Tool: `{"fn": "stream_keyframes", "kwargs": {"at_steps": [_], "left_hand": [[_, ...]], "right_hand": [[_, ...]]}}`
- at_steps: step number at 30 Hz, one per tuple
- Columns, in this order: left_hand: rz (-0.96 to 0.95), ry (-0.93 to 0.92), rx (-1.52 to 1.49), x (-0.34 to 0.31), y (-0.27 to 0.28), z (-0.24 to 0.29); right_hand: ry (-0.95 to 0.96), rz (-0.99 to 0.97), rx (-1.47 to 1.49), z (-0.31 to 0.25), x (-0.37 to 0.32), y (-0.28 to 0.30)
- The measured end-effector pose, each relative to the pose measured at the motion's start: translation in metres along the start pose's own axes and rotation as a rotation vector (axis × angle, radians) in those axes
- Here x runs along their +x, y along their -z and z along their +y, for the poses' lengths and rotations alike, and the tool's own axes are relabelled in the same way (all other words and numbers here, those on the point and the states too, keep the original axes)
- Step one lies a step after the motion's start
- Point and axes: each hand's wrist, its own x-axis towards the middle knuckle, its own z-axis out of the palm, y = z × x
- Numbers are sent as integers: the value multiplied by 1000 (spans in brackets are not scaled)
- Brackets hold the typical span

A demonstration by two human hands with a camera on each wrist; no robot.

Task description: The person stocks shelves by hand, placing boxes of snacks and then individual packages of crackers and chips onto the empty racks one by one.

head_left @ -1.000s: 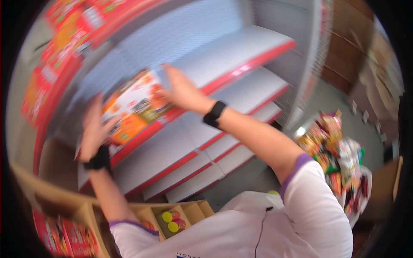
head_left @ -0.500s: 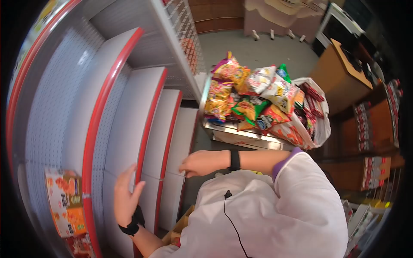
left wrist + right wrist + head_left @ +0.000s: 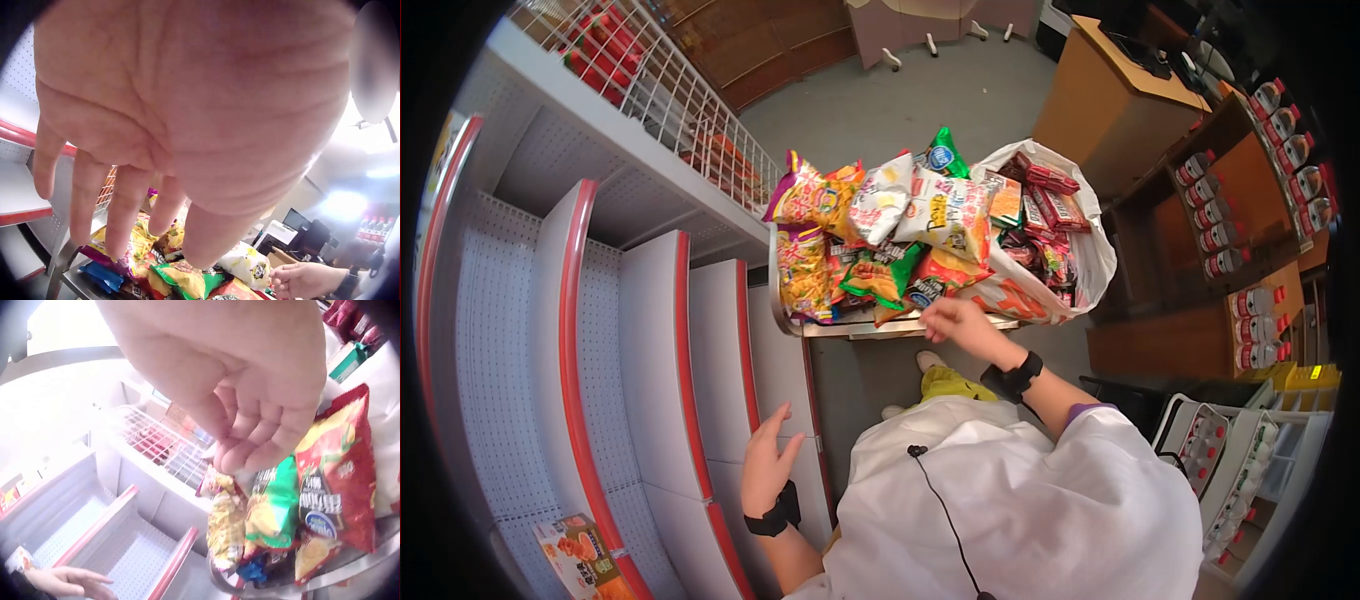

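Several bags (image 3: 890,272) of snacks lie piled on a metal-rimmed worktop (image 3: 855,329) at the far middle of the scene, yellow and purple ones at the left, white ones in the middle, green and red ones toward the near edge. At the right end of the pile stands an open white sack (image 3: 1105,250) filled with dark red packs (image 3: 1060,212).

The right hand (image 3: 962,330) hangs by the near edge of the worktop, fingers loosely curled toward the palm; whether it touches a bag I cannot tell. The left hand (image 3: 765,470) is nearer, in front of the shelves (image 3: 658,370), its fingers extended and its thumb apart from them. Each wrist wears a black band (image 3: 1015,376).

The shelves run along the left with red front edges, and one box (image 3: 580,550) sits on a shelf at the near left. Behind them, at the far left, is a white wire rack (image 3: 670,105). A wooden desk (image 3: 1065,125) stands at the far right, and red-capped bottles (image 3: 1220,264) line shelving nearer on that side.
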Motion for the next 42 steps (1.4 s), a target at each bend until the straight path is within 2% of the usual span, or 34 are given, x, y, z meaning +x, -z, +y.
{"fn": "stream_keyframes", "kwargs": {"at_steps": [3, 4, 7, 12, 20, 31, 36, 42], "left_hand": [[-60, 91, 16, 18, -7, 22], [-71, 86, 24, 27, -12, 29], [-78, 27, 58, 45, -25, 46], [-126, 17, 57, 60, -33, 60], [-174, 7, 106, 91, -49, 79], [-191, 76, 131, 78, -48, 56], [-168, 28, 144, 77, -50, 52], [-175, 76, 132, 78, -51, 45]], "right_hand": [[-6, 224, 124, -12, 11, 47], [-36, 324, 179, -15, 12, 65], [47, 482, 247, -15, 9, 123], [83, 772, 387, -11, -1, 187], [153, 1023, 550, -13, -4, 271], [48, 1094, 521, -2, -4, 283], [49, 1088, 517, -3, 3, 280], [86, 1089, 461, -6, 14, 278]]}}
